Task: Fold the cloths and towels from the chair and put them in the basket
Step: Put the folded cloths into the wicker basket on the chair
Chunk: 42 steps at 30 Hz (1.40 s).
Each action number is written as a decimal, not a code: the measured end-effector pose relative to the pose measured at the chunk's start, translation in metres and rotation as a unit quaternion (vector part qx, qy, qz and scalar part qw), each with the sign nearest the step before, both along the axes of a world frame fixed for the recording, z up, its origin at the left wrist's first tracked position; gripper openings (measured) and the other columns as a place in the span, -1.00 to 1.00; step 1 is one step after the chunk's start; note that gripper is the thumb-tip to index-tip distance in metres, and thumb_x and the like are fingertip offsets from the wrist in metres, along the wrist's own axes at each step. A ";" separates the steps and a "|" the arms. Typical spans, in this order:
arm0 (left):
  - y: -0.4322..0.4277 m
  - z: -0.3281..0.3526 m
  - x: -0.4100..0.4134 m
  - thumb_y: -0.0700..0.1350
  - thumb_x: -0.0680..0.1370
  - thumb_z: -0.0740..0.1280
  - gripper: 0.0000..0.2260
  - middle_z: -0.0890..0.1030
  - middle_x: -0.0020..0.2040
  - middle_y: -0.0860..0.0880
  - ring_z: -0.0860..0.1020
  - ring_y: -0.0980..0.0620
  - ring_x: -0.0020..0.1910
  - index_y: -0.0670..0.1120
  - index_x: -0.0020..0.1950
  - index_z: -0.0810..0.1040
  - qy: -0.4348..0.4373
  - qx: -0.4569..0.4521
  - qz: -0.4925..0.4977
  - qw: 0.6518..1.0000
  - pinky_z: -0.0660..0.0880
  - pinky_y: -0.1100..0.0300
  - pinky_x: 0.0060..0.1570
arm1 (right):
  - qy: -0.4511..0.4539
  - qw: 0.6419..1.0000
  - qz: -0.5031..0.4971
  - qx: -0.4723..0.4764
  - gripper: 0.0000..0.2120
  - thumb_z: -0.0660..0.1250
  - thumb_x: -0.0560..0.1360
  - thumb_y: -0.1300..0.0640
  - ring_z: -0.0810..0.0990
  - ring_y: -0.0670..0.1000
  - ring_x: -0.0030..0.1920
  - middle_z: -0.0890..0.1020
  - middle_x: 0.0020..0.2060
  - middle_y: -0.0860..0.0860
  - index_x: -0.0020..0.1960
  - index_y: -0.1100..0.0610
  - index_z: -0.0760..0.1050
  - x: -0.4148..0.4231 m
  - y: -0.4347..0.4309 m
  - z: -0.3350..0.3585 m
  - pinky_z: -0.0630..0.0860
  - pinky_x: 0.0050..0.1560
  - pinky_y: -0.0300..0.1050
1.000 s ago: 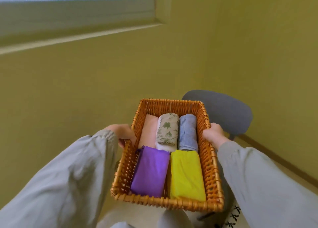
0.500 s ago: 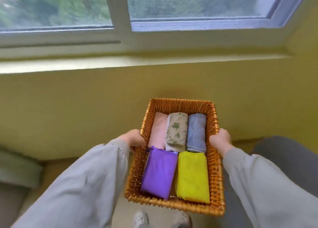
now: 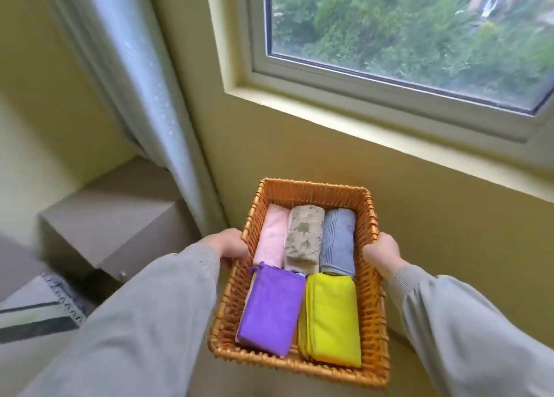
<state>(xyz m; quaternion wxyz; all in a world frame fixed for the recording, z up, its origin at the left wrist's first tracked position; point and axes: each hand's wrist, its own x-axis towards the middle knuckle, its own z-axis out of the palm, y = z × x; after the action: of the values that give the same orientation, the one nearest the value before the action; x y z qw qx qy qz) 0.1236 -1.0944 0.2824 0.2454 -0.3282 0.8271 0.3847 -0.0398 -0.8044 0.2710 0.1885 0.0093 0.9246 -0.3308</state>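
Note:
I carry an orange wicker basket [image 3: 311, 191] in the air in front of me. My left hand [image 3: 227, 245] grips its left rim and my right hand [image 3: 380, 251] grips its right rim. Inside, at the far end, lie a rolled pink towel [image 3: 269, 236], a floral beige towel [image 3: 304, 236] and a grey-blue towel [image 3: 337, 240]. Nearer to me lie a folded purple cloth [image 3: 271, 309] and a folded yellow cloth [image 3: 331, 318]. The chair is out of view.
A yellow wall with a window [image 3: 404, 27] and its sill [image 3: 389, 144] stands just ahead. A pale curtain [image 3: 144, 75] hangs at the left. Below it sits a grey cabinet [image 3: 114, 216], and a striped rug [image 3: 39, 312] lies at the lower left.
My view has swung left with the basket: the grey chair has left the frame, and the curtain, cabinet and rug have come in. Both hands keep their hold on the rims.

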 end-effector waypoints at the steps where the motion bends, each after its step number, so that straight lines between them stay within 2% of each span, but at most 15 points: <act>1: -0.018 0.004 0.008 -0.29 0.29 0.37 -0.82 0.63 -0.24 -0.12 0.64 -0.06 -0.39 -0.14 -0.13 0.58 0.000 -0.006 0.015 1.000 0.49 0.23 -0.53 | 0.004 1.000 0.014 -0.001 -0.80 0.24 0.40 0.29 0.56 0.24 0.02 0.58 -0.03 0.23 0.02 0.28 0.46 0.000 -0.024 0.004 0.44 -0.06 -0.08; 5: -0.106 0.009 0.056 -0.18 0.27 0.31 -0.86 0.64 -0.17 -0.11 0.60 -0.08 -0.31 -0.13 -0.19 0.54 0.027 -0.063 0.097 0.993 0.41 0.34 -0.52 | 0.004 0.996 0.086 -0.015 -0.83 0.26 0.39 0.28 0.54 0.22 -0.01 0.52 -0.09 0.16 -0.02 0.23 0.42 0.012 -0.149 0.009 0.39 -0.08 -0.10; 8: -0.157 -0.001 0.083 -0.17 0.28 0.28 -0.76 0.64 -0.07 -0.13 0.62 -0.14 -0.11 -0.14 -0.09 0.57 0.020 -0.110 0.125 0.986 0.42 0.25 -0.33 | -0.003 0.992 0.124 -0.019 -0.80 0.25 0.40 0.26 0.50 0.17 -0.07 0.50 -0.11 0.14 0.02 0.23 0.41 0.021 -0.219 0.000 0.38 -0.10 -0.11; 11: -0.224 -0.008 0.101 -0.28 0.29 0.31 -0.71 0.65 -0.01 -0.19 0.61 -0.14 -0.07 -0.18 -0.01 0.59 -0.007 -0.120 0.151 0.981 0.52 0.16 -0.20 | -0.027 0.982 0.183 -0.024 -0.82 0.24 0.38 0.26 0.54 0.18 -0.03 0.52 -0.10 0.14 -0.01 0.24 0.42 0.024 -0.297 -0.015 0.39 -0.12 -0.11; 14: -0.284 -0.002 0.116 -0.34 0.32 0.33 -0.68 0.63 -0.04 -0.18 0.60 -0.13 -0.13 -0.18 0.05 0.58 -0.043 -0.119 0.184 0.975 0.41 0.28 -0.44 | -0.060 0.972 0.226 -0.025 -0.76 0.26 0.37 0.25 0.57 0.20 0.02 0.58 -0.04 0.18 0.02 0.28 0.46 0.031 -0.368 -0.028 0.48 -0.08 -0.07; 16: -0.329 0.000 0.124 -0.33 0.33 0.35 -0.64 0.62 0.00 -0.18 0.60 -0.14 -0.08 -0.17 0.11 0.56 -0.069 -0.129 0.202 0.968 0.34 0.33 -0.48 | -0.082 0.966 0.244 -0.027 -0.73 0.27 0.38 0.24 0.56 0.19 0.06 0.57 0.02 0.18 0.07 0.28 0.45 0.034 -0.423 -0.035 0.50 -0.01 -0.07; 20: -0.397 0.003 0.143 -0.25 0.37 0.33 -0.70 0.62 0.04 -0.16 0.60 -0.13 -0.03 -0.14 0.10 0.57 -0.099 -0.180 0.227 0.952 0.40 0.25 -0.31 | -0.097 0.957 0.273 -0.022 -0.69 0.27 0.43 0.22 0.54 0.18 0.14 0.55 0.10 0.18 0.16 0.28 0.43 0.047 -0.507 -0.038 0.45 0.00 -0.10; 24: -0.463 -0.012 0.158 -0.18 0.40 0.25 -0.75 0.62 0.06 -0.19 0.59 -0.16 0.02 -0.16 0.04 0.58 -0.099 -0.207 0.235 0.944 0.51 0.14 -0.07 | -0.099 0.954 0.282 -0.010 -0.69 0.26 0.43 0.22 0.55 0.17 0.09 0.55 0.07 0.15 0.17 0.24 0.42 0.054 -0.584 -0.040 0.44 -0.05 -0.13; 27: -0.520 -0.026 0.163 -0.19 0.40 0.25 -0.82 0.62 0.04 -0.17 0.59 -0.15 0.01 -0.15 -0.03 0.55 -0.107 -0.212 0.229 0.944 0.52 0.13 -0.03 | -0.096 0.959 0.266 0.006 -0.78 0.24 0.40 0.24 0.56 0.10 -0.16 0.58 -0.10 0.09 0.04 0.19 0.47 0.061 -0.640 -0.045 0.48 -0.16 -0.12; 29: -0.559 -0.035 0.164 -0.17 0.43 0.25 -0.86 0.61 0.05 -0.14 0.58 -0.13 0.02 -0.12 -0.05 0.52 -0.106 -0.219 0.221 0.944 0.52 0.13 -0.02 | -0.101 0.965 0.243 0.017 -0.81 0.23 0.38 0.23 0.56 0.10 -0.23 0.56 -0.21 0.07 -0.02 0.16 0.48 0.069 -0.672 -0.054 0.55 -0.20 -0.08; 33: -0.638 -0.055 0.159 -0.12 0.49 0.21 -0.76 0.55 0.18 -0.13 0.53 -0.15 0.17 -0.11 0.13 0.48 -0.108 -0.264 0.193 0.939 0.46 0.12 0.04 | -0.129 0.973 0.185 0.043 -0.74 0.23 0.36 0.22 0.63 0.19 -0.14 0.60 -0.13 0.13 0.04 0.16 0.46 0.096 -0.726 -0.072 0.62 -0.07 0.08; 36: -0.682 -0.065 0.149 -0.11 0.51 0.22 -0.76 0.55 0.18 -0.12 0.53 -0.15 0.18 -0.11 0.16 0.45 -0.115 -0.294 0.168 0.934 0.42 0.13 -0.03 | -0.150 0.981 0.119 0.039 -0.71 0.25 0.38 0.23 0.63 0.19 -0.11 0.60 -0.08 0.15 0.10 0.20 0.46 0.109 -0.759 -0.084 0.62 -0.04 0.10; 42: -0.753 -0.090 0.119 -0.13 0.50 0.24 -0.75 0.58 0.15 -0.12 0.55 -0.16 0.15 -0.10 0.17 0.48 -0.105 -0.303 0.121 0.939 0.49 0.08 0.05 | -0.167 0.984 0.038 0.042 -0.72 0.28 0.40 0.24 0.61 0.18 -0.09 0.56 -0.09 0.12 0.11 0.19 0.42 0.118 -0.807 -0.105 0.62 -0.06 0.10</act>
<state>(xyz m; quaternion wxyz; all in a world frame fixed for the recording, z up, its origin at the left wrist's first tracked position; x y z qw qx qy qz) 0.2423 -1.8477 0.1929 0.1717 -0.5232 0.8280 0.1060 0.0780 -1.6110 0.1665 0.3526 0.0370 0.8928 -0.2780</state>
